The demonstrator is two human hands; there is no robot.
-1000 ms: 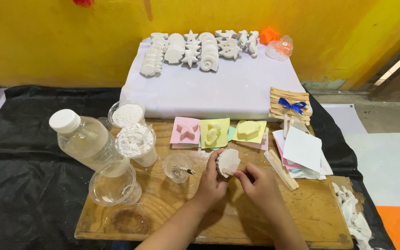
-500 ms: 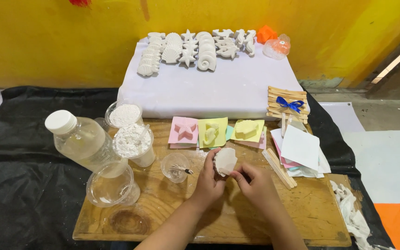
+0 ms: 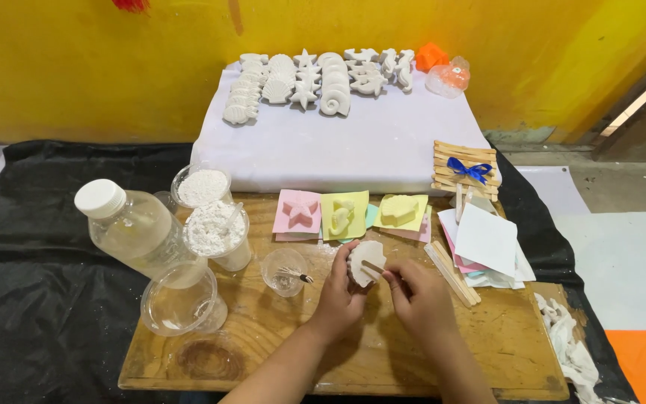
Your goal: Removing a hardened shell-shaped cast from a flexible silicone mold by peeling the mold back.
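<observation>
My left hand [image 3: 338,295] grips a white plaster shell cast [image 3: 365,262] and holds it upright above the wooden board [image 3: 278,352]. My right hand [image 3: 420,299] pinches a thin wooden stick [image 3: 372,267] whose tip rests against the face of the cast. Just behind the hands lie a pink star mould [image 3: 298,212], a yellow seahorse mould [image 3: 343,215] and a yellow shell mould [image 3: 400,211]. A small clear cup [image 3: 284,271] with a stirrer stands to the left of my left hand.
A clear water bottle [image 3: 134,227], two cups of white powder [image 3: 215,229], and an empty clear bowl [image 3: 179,300] stand on the board's left. Several finished white casts [image 3: 315,75] line a white block [image 3: 338,142] at the back. Wooden sticks [image 3: 451,273] and paper sheets [image 3: 486,241] lie right.
The hands and the cast have stayed in about the same place. My right hand has shifted slightly against the cast with the stick.
</observation>
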